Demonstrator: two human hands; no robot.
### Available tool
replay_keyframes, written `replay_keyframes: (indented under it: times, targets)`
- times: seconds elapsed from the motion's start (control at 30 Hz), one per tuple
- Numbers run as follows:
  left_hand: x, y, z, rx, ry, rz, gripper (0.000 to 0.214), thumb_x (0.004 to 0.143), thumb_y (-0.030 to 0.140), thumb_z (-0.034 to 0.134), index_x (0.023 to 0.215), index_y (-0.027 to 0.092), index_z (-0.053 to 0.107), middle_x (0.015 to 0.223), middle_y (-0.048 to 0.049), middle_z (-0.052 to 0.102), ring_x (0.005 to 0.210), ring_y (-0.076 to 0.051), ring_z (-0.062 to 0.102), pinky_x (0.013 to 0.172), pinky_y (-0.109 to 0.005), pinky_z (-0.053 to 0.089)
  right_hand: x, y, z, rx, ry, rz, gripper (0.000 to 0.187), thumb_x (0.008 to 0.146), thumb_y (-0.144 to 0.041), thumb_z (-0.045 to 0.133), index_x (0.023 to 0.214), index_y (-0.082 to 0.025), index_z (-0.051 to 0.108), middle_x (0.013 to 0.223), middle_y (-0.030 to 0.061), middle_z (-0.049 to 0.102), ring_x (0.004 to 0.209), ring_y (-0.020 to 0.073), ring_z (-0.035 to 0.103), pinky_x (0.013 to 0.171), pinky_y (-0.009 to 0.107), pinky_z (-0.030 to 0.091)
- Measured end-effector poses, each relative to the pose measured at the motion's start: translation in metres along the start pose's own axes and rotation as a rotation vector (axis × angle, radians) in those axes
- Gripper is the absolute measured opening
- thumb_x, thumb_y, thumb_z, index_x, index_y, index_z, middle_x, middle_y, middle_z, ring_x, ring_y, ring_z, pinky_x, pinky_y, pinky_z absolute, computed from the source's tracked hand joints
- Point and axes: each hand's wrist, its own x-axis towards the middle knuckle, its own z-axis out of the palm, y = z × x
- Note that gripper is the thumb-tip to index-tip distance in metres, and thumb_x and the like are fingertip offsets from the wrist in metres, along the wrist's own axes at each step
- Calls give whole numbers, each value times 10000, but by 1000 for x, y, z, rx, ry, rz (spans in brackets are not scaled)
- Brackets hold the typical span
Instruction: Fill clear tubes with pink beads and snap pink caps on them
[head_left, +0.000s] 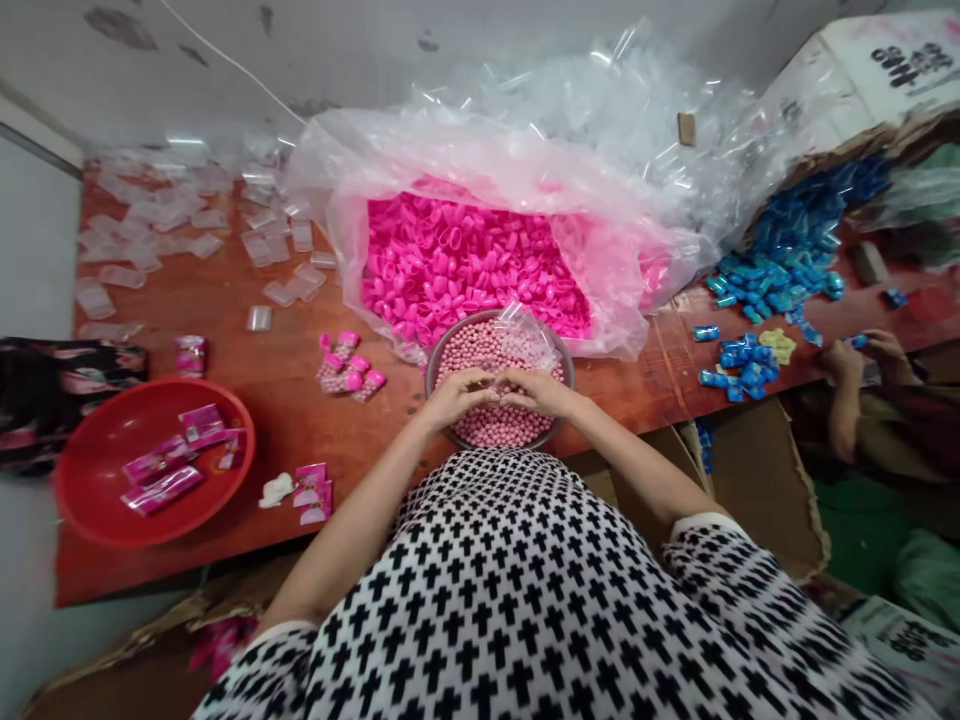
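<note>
My left hand [455, 396] and my right hand [538, 391] meet fingertip to fingertip over a round metal bowl [444, 345] full of small pink balls. Both hands have their fingers curled in a pinch; what they hold is too small to make out. A small clear plastic bag [523, 333] lies on the balls just beyond my right hand. Behind the bowl a large clear bag [480, 255] is filled with bright pink plastic caps. A few filled pink pieces [347, 367] lie on the wooden table left of the bowl.
A red basin [112, 500] with pink packets sits at the front left. Several clear small bags [187, 230] are scattered at the back left. Blue pieces [780, 260] spill from a carton at the right, where another person's hands [862, 355] work.
</note>
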Motion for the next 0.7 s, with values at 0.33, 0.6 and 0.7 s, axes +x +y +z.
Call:
replay_keyframes:
  times: [0.33,0.6,0.7]
  targets:
    - [4,-9,0,125,111,25,274,827,410,590,955,192,695,958,-62,711,921,-192,647,880,-334,490,-12,7,6,-32,115,115,222,875,-377,567,940,-185,659,857,34,702,763,138,639,725,244,477]
    - [4,-9,1,-215,278,-179,391,780,441,623,1060,170,653,1009,-64,701,890,-188,650,828,-335,530,16,69,-73,-622,349,682,263,904,-266,475,1054,-155,660,1035,131,685,967,244,623,849,363,472]
    - [7,-1,6,-369,350,-219,421,741,453,656,1040,156,650,976,-60,698,832,-174,648,762,-319,551,35,91,-87,-783,160,840,290,889,-251,481,1073,-108,653,1052,198,670,982,284,620,826,384,470]
